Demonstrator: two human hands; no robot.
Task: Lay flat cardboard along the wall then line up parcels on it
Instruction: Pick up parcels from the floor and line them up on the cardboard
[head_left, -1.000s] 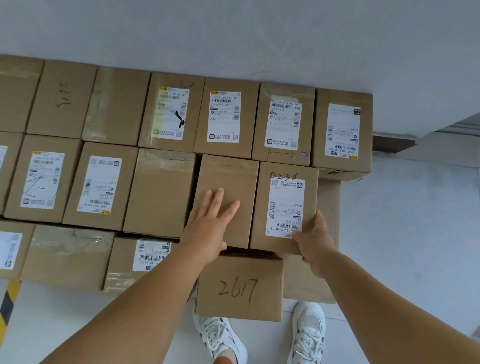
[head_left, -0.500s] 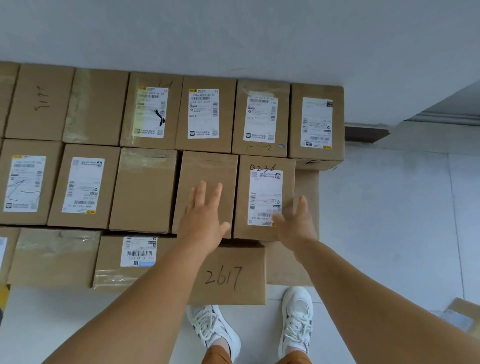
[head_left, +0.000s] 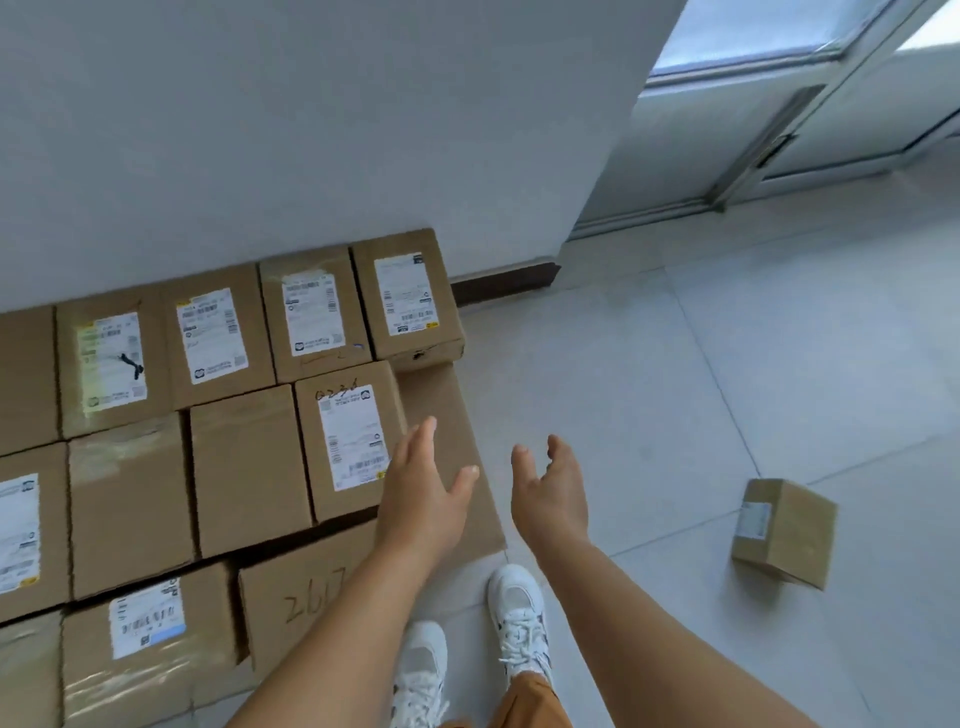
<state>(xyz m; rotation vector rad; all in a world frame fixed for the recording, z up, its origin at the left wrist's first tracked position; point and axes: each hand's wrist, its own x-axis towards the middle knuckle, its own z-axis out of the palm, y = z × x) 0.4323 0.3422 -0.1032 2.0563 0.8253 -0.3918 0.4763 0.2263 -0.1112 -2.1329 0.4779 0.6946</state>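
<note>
Brown parcels stand in rows against the white wall (head_left: 311, 130) on flat cardboard (head_left: 447, 415), whose bare right strip shows beside them. The labelled parcel (head_left: 348, 441) at the right end of the middle row stands free. A parcel marked 2617 (head_left: 306, 603) lies in the front row. My left hand (head_left: 423, 488) hovers open above the cardboard strip, just right of the labelled parcel. My right hand (head_left: 550, 488) is open over the floor, holding nothing. One loose parcel (head_left: 784, 530) stands tilted on the tiles to the right.
Pale floor tiles (head_left: 649, 389) spread to the right of the rows. A glass door with a metal frame (head_left: 769, 150) is at the upper right, past the wall's corner. My white shoes (head_left: 514, 608) stand at the cardboard's front edge.
Both hands have lifted off the two middle-row parcels and swung right. The view has turned right, showing the door and the loose parcel on the floor.
</note>
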